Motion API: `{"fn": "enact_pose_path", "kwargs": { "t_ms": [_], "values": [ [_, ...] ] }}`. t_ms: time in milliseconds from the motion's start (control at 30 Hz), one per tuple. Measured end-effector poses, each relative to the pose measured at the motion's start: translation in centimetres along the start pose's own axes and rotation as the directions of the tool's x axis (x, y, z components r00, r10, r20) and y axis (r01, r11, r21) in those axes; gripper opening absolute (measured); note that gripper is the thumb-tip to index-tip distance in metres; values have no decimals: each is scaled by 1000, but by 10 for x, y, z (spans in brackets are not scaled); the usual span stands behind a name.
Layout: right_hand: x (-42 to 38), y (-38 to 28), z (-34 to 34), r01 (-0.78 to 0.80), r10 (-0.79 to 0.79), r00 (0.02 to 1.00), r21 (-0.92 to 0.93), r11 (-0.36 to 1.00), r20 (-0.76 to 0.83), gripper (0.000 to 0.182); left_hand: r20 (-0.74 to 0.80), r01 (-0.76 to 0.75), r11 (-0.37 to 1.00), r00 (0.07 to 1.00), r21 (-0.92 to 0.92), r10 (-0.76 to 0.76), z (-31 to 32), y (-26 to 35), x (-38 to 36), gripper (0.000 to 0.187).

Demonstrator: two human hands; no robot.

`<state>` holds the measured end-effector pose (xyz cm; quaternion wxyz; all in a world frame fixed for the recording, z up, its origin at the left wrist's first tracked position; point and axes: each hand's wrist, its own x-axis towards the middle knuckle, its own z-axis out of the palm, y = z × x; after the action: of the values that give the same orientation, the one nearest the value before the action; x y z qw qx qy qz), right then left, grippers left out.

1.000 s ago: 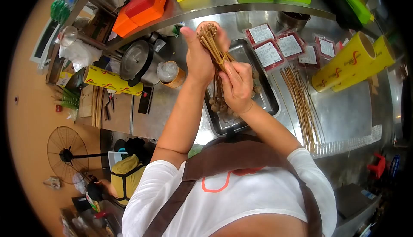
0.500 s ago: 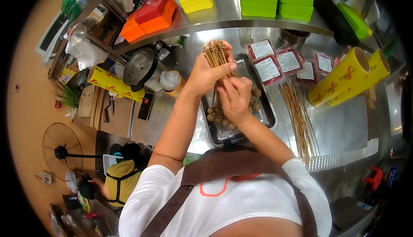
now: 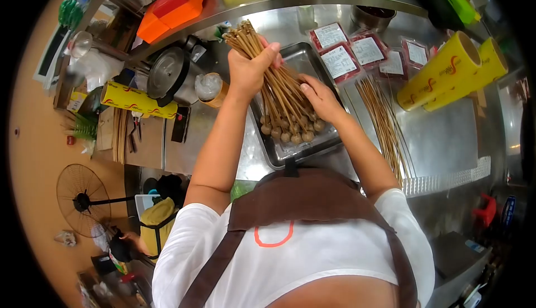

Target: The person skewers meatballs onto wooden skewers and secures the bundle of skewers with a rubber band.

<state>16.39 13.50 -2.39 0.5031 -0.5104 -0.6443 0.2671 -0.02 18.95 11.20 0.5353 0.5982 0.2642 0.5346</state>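
My left hand (image 3: 251,68) is wrapped round a thick bundle of wooden skewers (image 3: 279,87), near its upper end. Brown balls (image 3: 296,135) sit on the lower ends of the skewers, over a dark metal tray (image 3: 272,160). The bundle leans, its bare ends pointing up and to the left. At its right side is my right hand (image 3: 321,98), fingers extended and touching the skewers without closing round them. Part of the tray is hidden behind the bundle.
Loose skewers (image 3: 382,121) lie right of the tray, below labelled red packets (image 3: 368,51). Yellow rolls (image 3: 438,73) stand at the right. A lidded pot (image 3: 167,76) and a cup (image 3: 212,90) are at the left. A shelf edge (image 3: 279,3) crosses the back. Another person (image 3: 156,221) is lower left.
The bundle has spread out and tilted, its top now further left and higher. My right hand has loosened from its grip and moved to the bundle's right side. The head view has shifted slightly.
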Motion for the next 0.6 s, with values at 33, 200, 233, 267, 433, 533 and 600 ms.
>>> {"fn": "enact_pose_path", "kwargs": {
  "t_ms": [33, 200, 233, 267, 433, 533, 600],
  "values": [
    [-1, 1, 1, -54, 48, 995, 68, 996, 88, 34, 22, -10, 1000, 1000, -26, 11, -1, 2, 0, 12],
    [-18, -2, 18, 11, -11, 999, -8, 1000, -39, 32, -95, -43, 999, 994, 22, 45, 6, 6, -10, 11],
    [-22, -3, 24, 9, -9, 996, -2, 1000, -91, 33, -141, -62, 997, 988, 46, 68, 7, 6, -10, 11],
    [-26, -4, 30, 0, 0, 995, -2, 1000, -98, 33, -133, -55, 998, 989, 44, 61, 6, 5, -11, 11],
    [-38, 5, 40, 71, -63, 996, 149, 986, -63, 59, -101, -46, 997, 994, -66, 39, 14, 12, -30, 9],
    [-44, -11, 31, 175, -177, 984, 80, 981, 7, 90, -134, -146, 989, 981, -33, 141, 14, 23, -40, 11],
    [-44, -23, 27, 235, -234, 971, 34, 971, -46, 91, -49, -234, 970, 972, -61, 231, 12, 29, -43, 12]
  ]
}}
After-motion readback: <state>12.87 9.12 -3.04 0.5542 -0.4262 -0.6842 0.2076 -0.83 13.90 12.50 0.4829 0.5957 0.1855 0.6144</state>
